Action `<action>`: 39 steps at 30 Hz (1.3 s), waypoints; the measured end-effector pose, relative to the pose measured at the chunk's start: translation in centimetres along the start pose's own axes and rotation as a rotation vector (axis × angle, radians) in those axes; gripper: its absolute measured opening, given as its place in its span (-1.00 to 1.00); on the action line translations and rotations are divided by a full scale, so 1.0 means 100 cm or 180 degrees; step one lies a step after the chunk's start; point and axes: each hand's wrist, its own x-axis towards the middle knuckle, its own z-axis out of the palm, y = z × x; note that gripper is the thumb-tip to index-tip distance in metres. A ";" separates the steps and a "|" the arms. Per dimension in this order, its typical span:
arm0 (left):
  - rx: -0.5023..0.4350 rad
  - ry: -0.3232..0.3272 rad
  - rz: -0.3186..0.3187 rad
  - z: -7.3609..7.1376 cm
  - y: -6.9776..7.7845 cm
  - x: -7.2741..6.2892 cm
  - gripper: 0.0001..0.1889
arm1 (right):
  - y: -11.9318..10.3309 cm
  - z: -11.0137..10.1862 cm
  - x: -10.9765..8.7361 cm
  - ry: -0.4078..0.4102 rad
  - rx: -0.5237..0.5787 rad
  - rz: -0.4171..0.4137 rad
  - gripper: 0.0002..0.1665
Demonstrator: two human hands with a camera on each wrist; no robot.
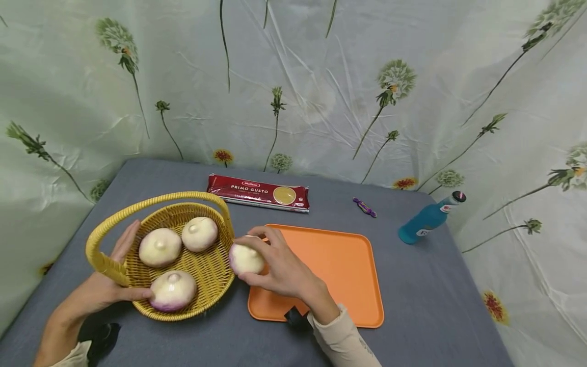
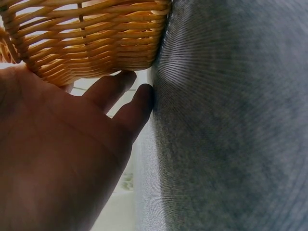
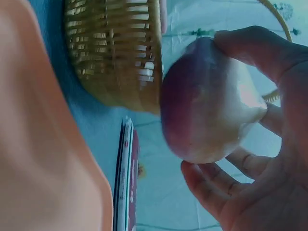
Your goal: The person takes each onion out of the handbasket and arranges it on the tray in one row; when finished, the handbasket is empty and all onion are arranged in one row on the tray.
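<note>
In the head view, my right hand (image 1: 279,265) grips a white and purple turnip (image 1: 246,259) between thumb and fingers, beside the right rim of a yellow wicker basket (image 1: 213,293) and over the left edge of an orange tray (image 1: 339,265). The right wrist view shows this turnip (image 3: 207,103) held up clear of the table. Three more turnips lie in the basket. My left hand (image 1: 103,288) rests against the basket's left side, its thumb reaching over the rim by the nearest turnip (image 1: 173,290). In the left wrist view its fingers (image 2: 132,113) stretch out along the wickerwork.
Behind the tray lies a red Primo Gusto packet (image 1: 257,192). A purple wrapped candy (image 1: 365,207) is right of it, and a blue bottle (image 1: 431,219) stands farther right. The basket's tall handle (image 1: 156,200) arches over its opening. A flowered curtain (image 1: 321,102) hangs behind the grey-covered table.
</note>
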 end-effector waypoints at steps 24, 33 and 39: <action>0.0076 0.0008 0.0055 0.000 -0.002 0.000 0.57 | 0.027 -0.008 -0.007 -0.0423 -0.0369 0.0797 -0.44; 0.0041 0.0000 0.0059 0.000 -0.003 0.000 0.57 | 0.029 -0.008 -0.010 -0.0409 -0.0406 0.0839 -0.49; 0.0038 0.0003 0.0042 0.000 -0.003 0.000 0.57 | 0.030 -0.006 -0.010 -0.0437 -0.0455 0.0858 -0.48</action>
